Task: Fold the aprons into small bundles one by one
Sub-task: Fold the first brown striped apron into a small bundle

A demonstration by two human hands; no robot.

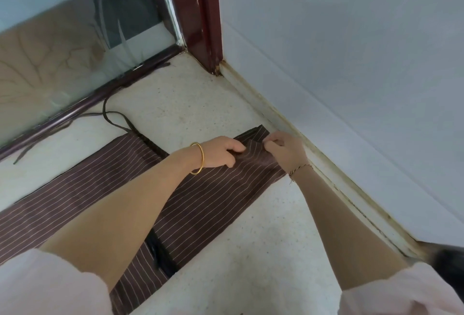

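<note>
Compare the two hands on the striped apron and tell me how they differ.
The left hand wears a solid gold bangle; the right hand wears a thin braided cord. The left hand bunches a fold of the apron in curled fingers; the right hand pinches the cloth with its fingertips. The right hand is beside the skirting; the left hand lies farther out. Both hold the apron's far end.

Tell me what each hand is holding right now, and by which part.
Both hold the striped apron at its far end, near the wall. The left hand grips a bunched fold there; the right hand pinches the fabric edge beside it.
</note>
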